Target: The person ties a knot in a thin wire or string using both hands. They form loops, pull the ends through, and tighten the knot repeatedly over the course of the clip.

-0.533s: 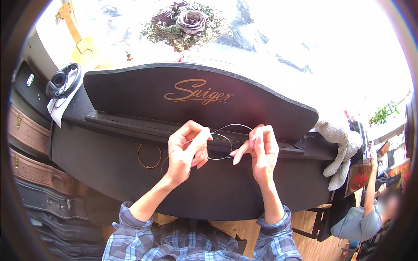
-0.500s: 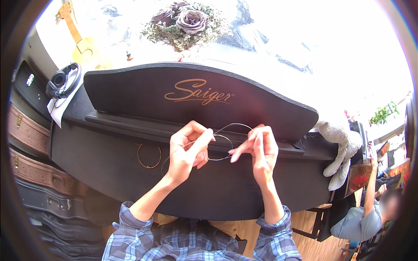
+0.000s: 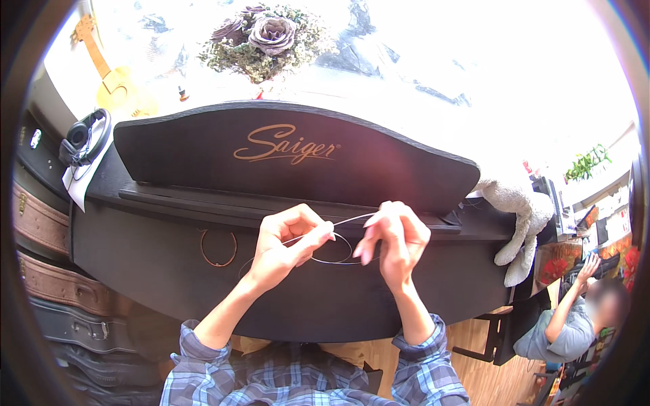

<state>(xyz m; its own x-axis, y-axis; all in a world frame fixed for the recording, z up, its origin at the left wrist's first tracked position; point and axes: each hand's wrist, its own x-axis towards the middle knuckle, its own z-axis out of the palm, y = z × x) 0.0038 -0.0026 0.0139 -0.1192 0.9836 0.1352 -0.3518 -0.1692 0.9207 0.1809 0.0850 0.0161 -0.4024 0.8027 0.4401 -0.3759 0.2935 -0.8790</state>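
Note:
Between my two hands runs a thin silvery wire string, curled into a loose loop below its upper strand. My left hand pinches the string between thumb and forefinger where the loop crosses itself. A faint tail of it trails under the left wrist. My right hand, fingers bent, grips the upper strand; its exact hold is partly hidden behind the fingers. Both hands hover above the black top of a piano-like cabinet. To the left of them, a coppery coiled string lies on that top.
A black music rest with gold lettering stands behind my hands. Headphones lie at the far left, a grey plush toy at the right. Brown and black instrument cases are stacked at left. A person sits at lower right.
The upper strand, arched before, now runs nearly straight between my hands. The loop hangs lower. My left hand has tilted slightly, and the whole scene has shifted a little left.

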